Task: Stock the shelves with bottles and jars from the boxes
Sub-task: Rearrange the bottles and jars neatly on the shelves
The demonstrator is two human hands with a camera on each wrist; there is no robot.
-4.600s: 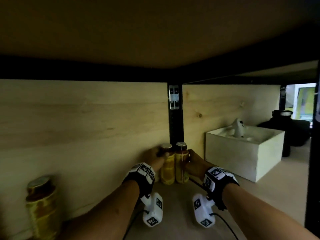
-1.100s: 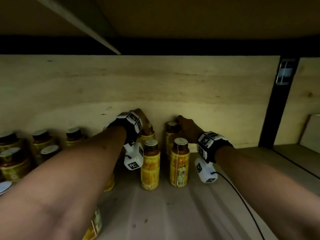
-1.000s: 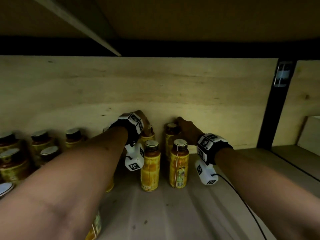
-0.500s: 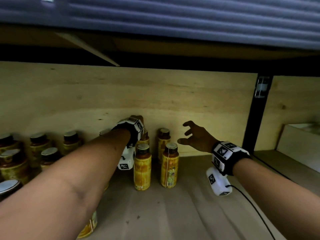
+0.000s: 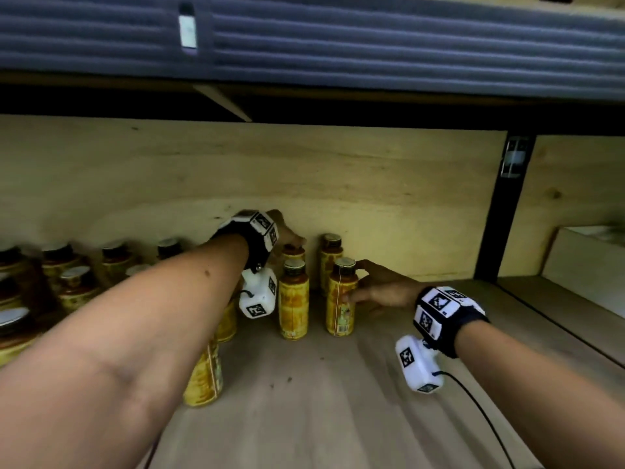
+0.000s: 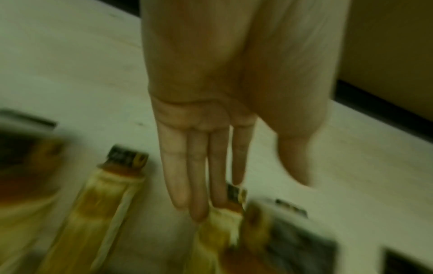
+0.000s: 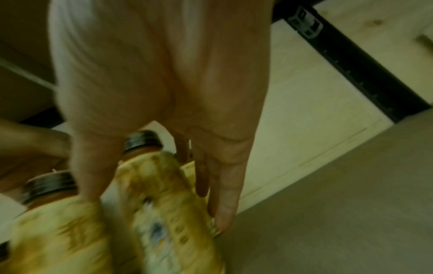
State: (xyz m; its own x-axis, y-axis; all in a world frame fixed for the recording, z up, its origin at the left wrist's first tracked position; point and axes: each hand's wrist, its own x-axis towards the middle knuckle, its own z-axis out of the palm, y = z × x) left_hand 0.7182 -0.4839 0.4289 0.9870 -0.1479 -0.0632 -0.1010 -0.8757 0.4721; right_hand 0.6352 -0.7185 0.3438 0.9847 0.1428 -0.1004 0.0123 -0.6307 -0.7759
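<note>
The wooden shelf board (image 5: 338,401) runs wide under both arms, with a pale plywood back panel (image 5: 338,170) behind and a black upright post (image 5: 500,211) to the right; above hangs a dark ribbed surface (image 5: 372,38); past the post sits a pale box (image 5: 588,255), only partly seen. On the left stands a crowd of squat amber jars (image 5: 71,282) with pale lids, blurred and dim — the left forearm (image 5: 135,333) crosses in front of some of them and also hides part of two yellow bottles (image 5: 204,374) near the front edge. In the middle stand four yellow bottles in two rows; the front left bottle (image 5: 293,299) stands free; the front right bottle (image 5: 341,299) is upright, and the right hand (image 5: 382,289) wraps it from the right, thumb on one side, fingers on the other, as the right wrist view shows (image 7: 164,194). The left hand (image 5: 287,231) reaches over to the back left bottle (image 5: 293,252), fingers (image 6: 196,176) straight and together, tips at its cap — clasping nothing; the back right bottle (image 5: 329,255) stands untouched against the panel.
</note>
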